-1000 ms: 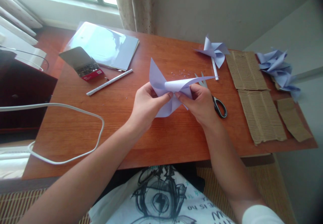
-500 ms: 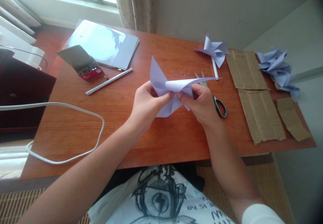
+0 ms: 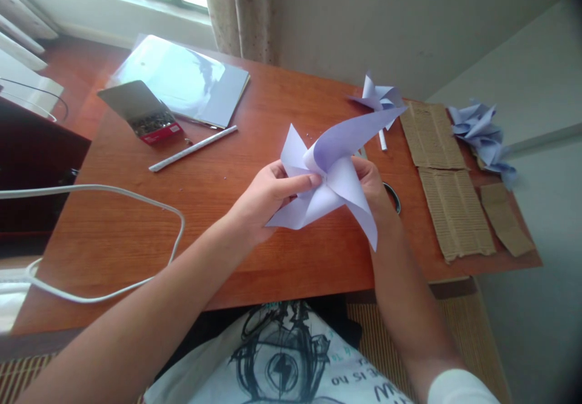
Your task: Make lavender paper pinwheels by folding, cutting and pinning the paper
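Note:
I hold a pale lilac paper pinwheel [image 3: 339, 179] above the middle of the wooden desk [image 3: 218, 222]. My left hand [image 3: 268, 198] pinches its centre from the left, thumb on top. Behind the paper, my right hand [image 3: 375, 188] grips it from the right and is partly hidden by a blade. One blade curls up toward the far right, another points down over my right wrist. Black-handled scissors [image 3: 393, 195] lie just behind my right hand, mostly hidden.
A finished pinwheel on a white stick [image 3: 379, 104] lies at the back. Corrugated cardboard pieces [image 3: 443, 179] and a pile of lilac pinwheels [image 3: 482, 134] are at the right. A pin box [image 3: 145, 119], folder [image 3: 182, 79], white rolled stick [image 3: 193, 148] and white cable [image 3: 113, 191] lie left.
Both hands have tilted the pinwheel up toward me, so its blades now face the camera and cover most of my right hand. The view shifted slightly.

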`<state>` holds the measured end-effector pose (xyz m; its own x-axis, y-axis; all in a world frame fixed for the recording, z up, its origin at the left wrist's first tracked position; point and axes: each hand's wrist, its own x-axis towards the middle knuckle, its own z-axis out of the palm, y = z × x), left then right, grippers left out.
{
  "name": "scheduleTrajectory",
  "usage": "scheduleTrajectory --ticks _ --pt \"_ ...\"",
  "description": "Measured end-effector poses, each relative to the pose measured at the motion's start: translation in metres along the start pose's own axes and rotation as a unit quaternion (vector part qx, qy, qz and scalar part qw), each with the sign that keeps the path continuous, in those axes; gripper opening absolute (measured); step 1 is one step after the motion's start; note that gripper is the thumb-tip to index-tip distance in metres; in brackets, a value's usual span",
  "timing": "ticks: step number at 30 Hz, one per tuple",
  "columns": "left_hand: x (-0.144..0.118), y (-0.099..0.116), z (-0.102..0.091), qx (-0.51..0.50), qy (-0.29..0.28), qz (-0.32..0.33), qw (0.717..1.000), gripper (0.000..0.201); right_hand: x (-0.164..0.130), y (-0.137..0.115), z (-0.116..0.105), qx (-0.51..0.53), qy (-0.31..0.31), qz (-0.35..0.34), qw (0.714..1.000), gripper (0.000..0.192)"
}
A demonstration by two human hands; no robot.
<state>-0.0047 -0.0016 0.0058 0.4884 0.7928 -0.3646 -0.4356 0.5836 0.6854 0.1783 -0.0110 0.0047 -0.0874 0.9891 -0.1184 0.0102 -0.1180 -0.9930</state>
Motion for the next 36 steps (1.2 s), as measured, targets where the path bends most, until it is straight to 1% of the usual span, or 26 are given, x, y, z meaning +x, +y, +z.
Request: scheduleTrajectory --ticks 3,6,9,12,15,18,23,27,31,36 --pt "-0.001 0.000 0.001 -0.005 -0.008 -0.016 1.000 0.033 -0.002 0.002 0.001 0.016 0.025 -0.018 0.999 0.030" --pt "-0.001 0.000 0.001 -0.009 -0.013 -0.021 1.000 0.034 -0.003 0.002 0.001 0.016 0.033 -0.021 0.999 0.028" --pt "-0.001 0.001 0.001 -0.014 -0.019 -0.020 1.000 0.034 -0.002 0.002 0.001 0.004 0.034 -0.036 0.999 0.030" --pt "-0.002 0.001 0.002 -0.017 -0.024 -0.020 0.999 0.035 -0.001 0.003 0.000 0.001 0.031 -0.053 0.998 0.037" --pt "-0.002 0.002 0.003 -0.017 -0.023 -0.021 0.999 0.035 -0.002 0.005 0.000 0.006 0.031 -0.050 0.998 0.042" --pt "-0.002 0.001 0.003 -0.017 -0.021 -0.021 0.999 0.033 -0.002 0.007 -0.001 0.004 0.031 -0.039 0.999 0.040" --pt "-0.001 0.000 0.002 -0.023 -0.016 -0.018 0.999 0.031 0.000 0.010 -0.002 0.001 0.028 -0.040 0.999 0.036" --pt "-0.001 0.000 0.001 -0.018 -0.001 -0.007 1.000 0.033 0.001 0.006 -0.001 -0.003 0.026 -0.058 0.998 0.033" --pt "-0.001 0.000 0.001 -0.021 -0.005 -0.001 1.000 0.032 0.001 -0.004 0.001 -0.039 0.040 -0.051 0.997 0.038" --pt "0.000 0.000 0.000 -0.006 0.007 0.001 1.000 0.034 -0.002 -0.007 0.002 -0.052 0.037 -0.056 0.996 0.036"
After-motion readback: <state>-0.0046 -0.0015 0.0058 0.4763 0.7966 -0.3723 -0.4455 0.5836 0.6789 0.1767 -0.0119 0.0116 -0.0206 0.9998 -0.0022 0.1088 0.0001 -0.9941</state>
